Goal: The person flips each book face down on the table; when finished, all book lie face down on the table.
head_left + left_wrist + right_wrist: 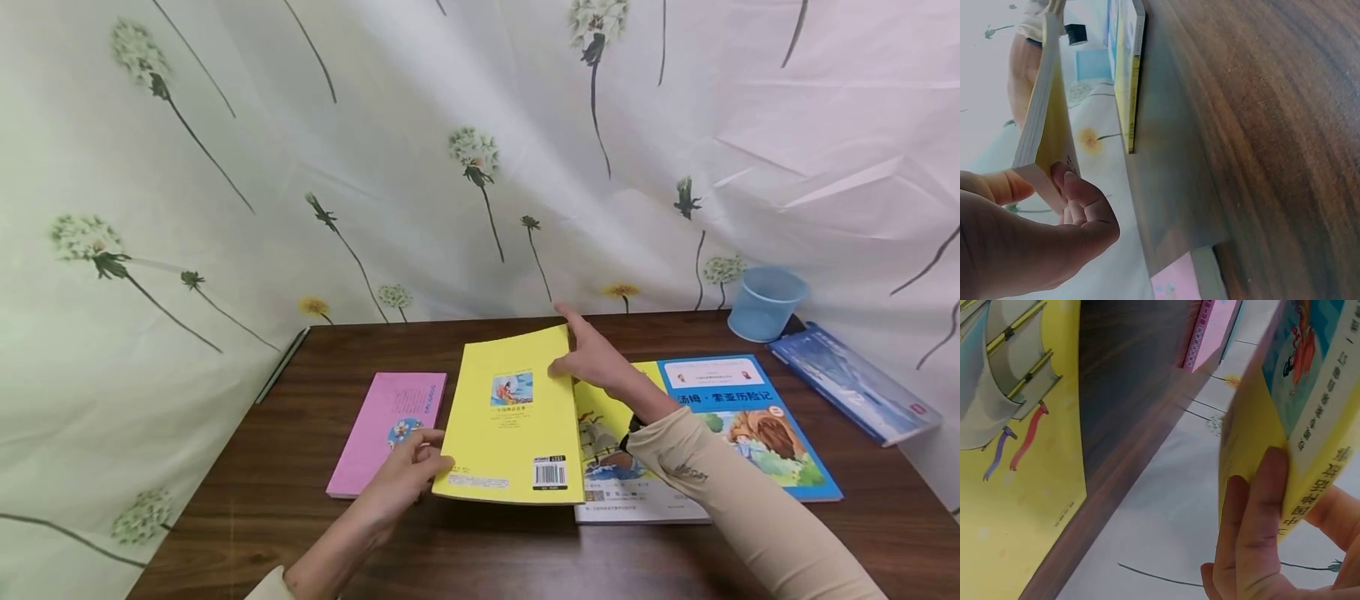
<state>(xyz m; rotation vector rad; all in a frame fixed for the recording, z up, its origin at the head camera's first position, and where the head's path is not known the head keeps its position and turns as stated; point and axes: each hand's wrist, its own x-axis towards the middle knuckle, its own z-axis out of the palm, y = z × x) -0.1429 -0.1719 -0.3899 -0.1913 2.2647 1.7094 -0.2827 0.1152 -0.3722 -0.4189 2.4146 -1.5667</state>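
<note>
A yellow book [510,433] is held up off the table between both hands, its back cover with a barcode facing the head camera. My left hand [408,475] pinches its lower left corner, thumb on one cover and fingers curled on the other, as the left wrist view shows. At the upper right edge, my right hand [596,358] grips it with the thumb on the back cover; in the right wrist view the fingers [1261,512] lie against the picture cover by the spine. Beneath and left lies a pink book [375,433], flat on the table.
Right of the yellow book, a book with a sailing ship [607,446] lies beside a blue-bordered storybook [750,425]. Farther right are a blue book [855,383] and a light blue cup [767,304]. A dandelion-print cloth [420,208] hangs behind the wooden table [247,492].
</note>
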